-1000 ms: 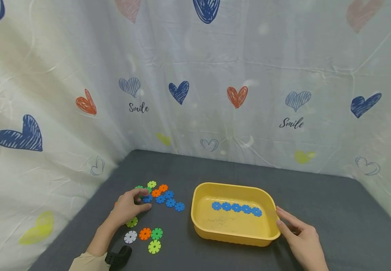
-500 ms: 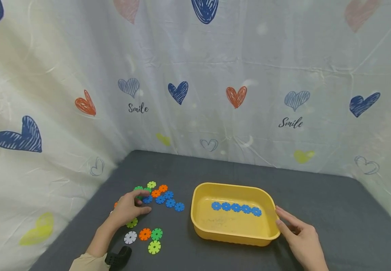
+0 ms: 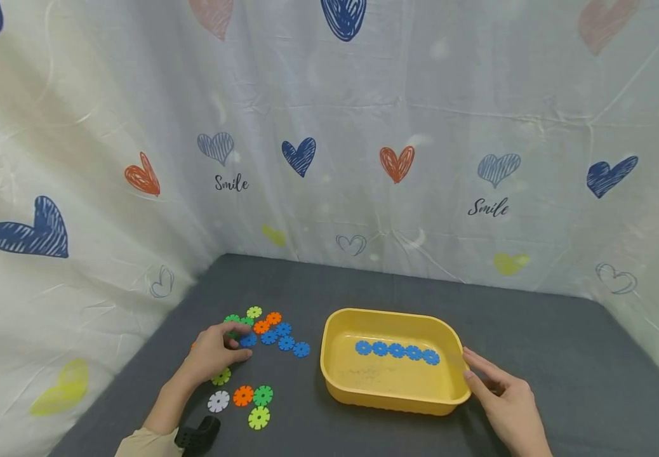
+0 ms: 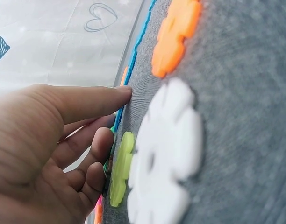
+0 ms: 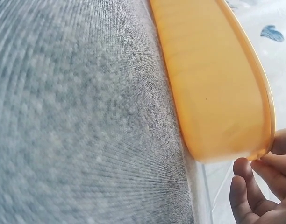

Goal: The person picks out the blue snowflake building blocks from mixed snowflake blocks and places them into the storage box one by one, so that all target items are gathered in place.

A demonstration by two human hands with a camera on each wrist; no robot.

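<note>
My left hand (image 3: 212, 352) hovers low over scattered flower-shaped plastic discs at the left. Its thumb and index finger stand apart on either side of a blue flower disc (image 3: 247, 339), which its fingers touch. In the left wrist view the thumb tip lies by a blue edge, behind a white flower disc (image 4: 164, 154) and a lime one (image 4: 121, 170). My right hand (image 3: 509, 403) rests against the right end of a yellow plastic basin (image 3: 392, 403), its fingers fairly straight on the rim and outer wall. Inside the basin lies a row of several blue flower discs (image 3: 397, 350).
Nearer the front lie a white disc (image 3: 218, 401), an orange disc (image 3: 243, 396), a green disc (image 3: 263, 395) and a lime disc (image 3: 258, 417). More blue and orange discs (image 3: 273, 318) lie between left hand and basin. A heart-printed curtain (image 3: 352, 190) bounds the dark cloth-covered table (image 3: 569, 355).
The blue disc at my left fingers has slid slightly toward the person, with the hand following a little. My right hand and the basin have stayed in place.
</note>
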